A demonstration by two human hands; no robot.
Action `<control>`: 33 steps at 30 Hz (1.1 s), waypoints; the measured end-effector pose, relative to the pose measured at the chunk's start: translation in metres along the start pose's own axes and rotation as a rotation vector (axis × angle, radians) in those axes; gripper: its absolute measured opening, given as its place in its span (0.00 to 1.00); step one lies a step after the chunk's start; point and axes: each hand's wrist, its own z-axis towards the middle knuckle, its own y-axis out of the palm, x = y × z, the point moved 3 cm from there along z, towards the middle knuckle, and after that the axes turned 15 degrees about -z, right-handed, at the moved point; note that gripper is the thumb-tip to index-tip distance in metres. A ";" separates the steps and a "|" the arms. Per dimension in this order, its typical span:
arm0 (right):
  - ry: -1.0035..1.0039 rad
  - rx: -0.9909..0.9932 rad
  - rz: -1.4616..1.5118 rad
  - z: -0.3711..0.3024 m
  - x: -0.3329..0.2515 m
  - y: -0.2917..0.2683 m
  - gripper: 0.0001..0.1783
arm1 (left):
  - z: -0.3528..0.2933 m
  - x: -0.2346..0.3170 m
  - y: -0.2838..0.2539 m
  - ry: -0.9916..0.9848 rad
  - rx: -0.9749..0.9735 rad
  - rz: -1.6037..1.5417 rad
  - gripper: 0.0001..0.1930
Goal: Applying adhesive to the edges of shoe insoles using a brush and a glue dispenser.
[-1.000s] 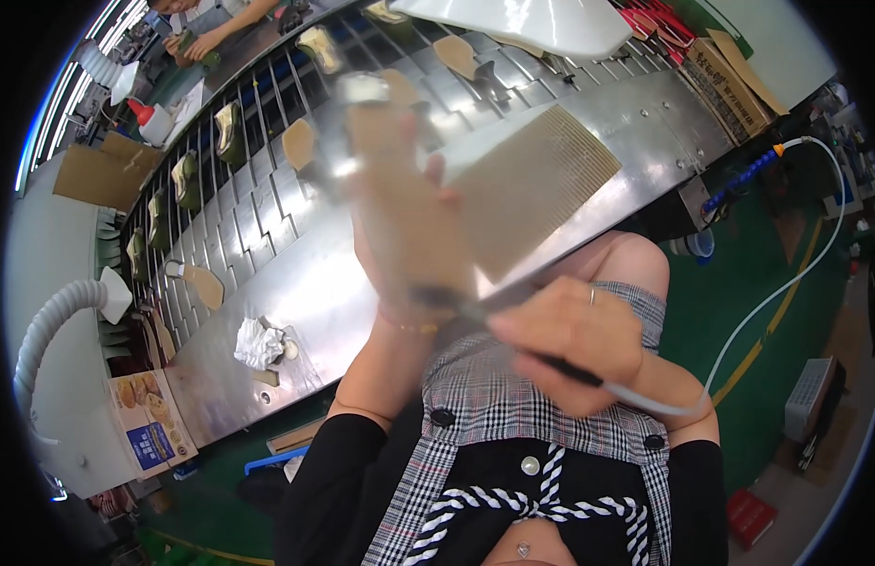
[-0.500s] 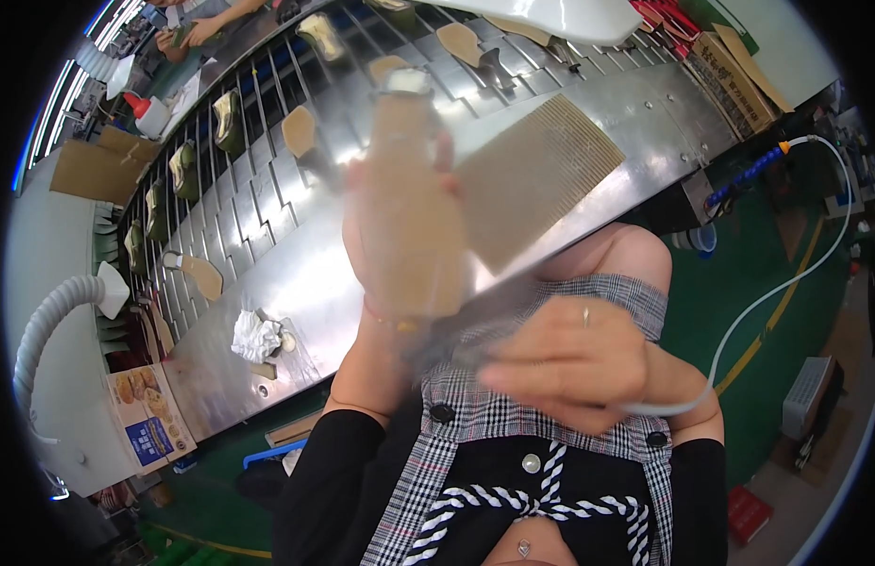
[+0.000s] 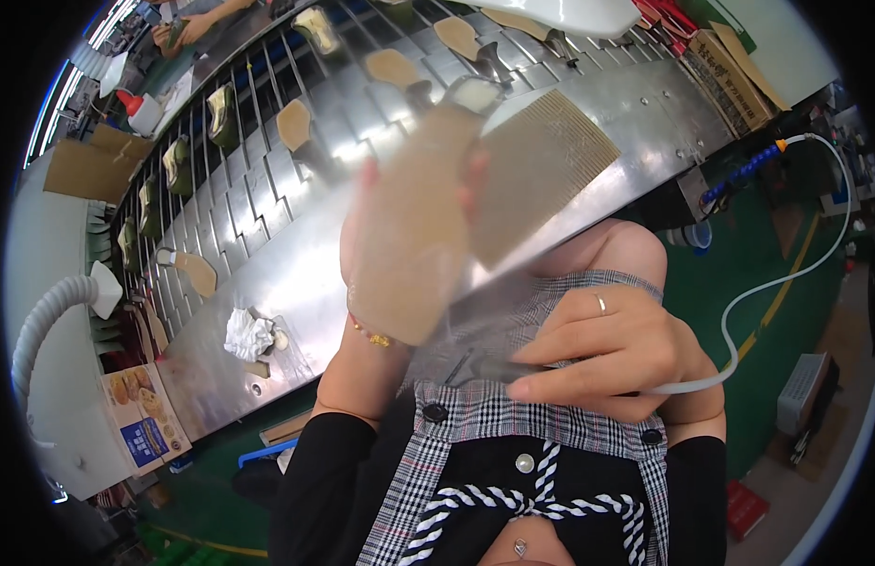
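Observation:
A tan shoe sole (image 3: 414,226), smeared by motion, is held up over the table edge by my left hand (image 3: 476,177). Its fingers wrap the sole's sides from behind, and the palm is hidden. The sole's upper end has a pale patch with a dark rim. Below and to the right, my right hand (image 3: 612,354) pinches a dark, slim hand tool (image 3: 489,369), blurred, with a white hose (image 3: 692,385) trailing from it. The tool's tip points left, just apart from the sole's lower end. Behind the sole, a ribbed cardboard sheet (image 3: 550,174) lies on the metal table (image 3: 305,283).
Tan soles (image 3: 293,124) lie on the slatted conveyor (image 3: 258,189), with shoe-shaped pieces (image 3: 222,116) on the rods beyond. Crumpled white paper (image 3: 249,335) sits at the near left. A cardboard box (image 3: 730,80) stands far right. Another person's hands (image 3: 197,30) show far left.
The sole has tilted, its upper end swinging right and its lower end left. My right hand has shifted slightly right, drawing the tool away from the sole.

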 end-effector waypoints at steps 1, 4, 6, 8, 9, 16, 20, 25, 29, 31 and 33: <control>0.002 0.000 0.002 0.001 0.002 0.001 0.17 | -0.001 0.000 -0.001 0.001 0.002 -0.001 0.33; 0.114 0.208 -0.184 0.004 0.024 -0.007 0.14 | 0.001 -0.003 -0.002 -0.040 -0.004 0.053 0.34; 0.060 0.116 -0.106 0.000 0.022 -0.010 0.15 | -0.003 -0.011 0.002 -0.009 0.040 -0.010 0.37; 0.002 0.021 -0.020 0.000 0.021 -0.011 0.15 | -0.006 -0.018 0.006 0.015 0.050 -0.017 0.38; 0.017 0.056 -0.009 0.001 0.019 -0.013 0.15 | -0.008 -0.020 0.007 0.036 0.064 -0.026 0.40; 0.001 -0.022 0.059 -0.002 0.020 -0.025 0.16 | -0.017 -0.027 0.011 -0.015 0.050 0.010 0.44; 0.050 0.131 -0.041 0.002 0.022 -0.028 0.16 | -0.026 -0.023 0.009 -0.050 0.040 0.088 0.46; 0.003 -0.002 0.003 0.001 0.014 -0.032 0.15 | -0.031 -0.025 0.010 -0.019 0.079 0.098 0.47; 0.098 0.215 -0.239 0.002 0.012 -0.032 0.14 | -0.038 -0.024 0.013 -0.003 0.107 0.216 0.47; 0.078 0.102 -0.200 0.001 0.010 -0.031 0.14 | -0.038 -0.023 0.013 -0.002 0.116 0.226 0.48; 0.027 0.062 -0.179 0.001 0.008 -0.033 0.14 | -0.038 -0.021 0.010 -0.020 0.095 0.236 0.48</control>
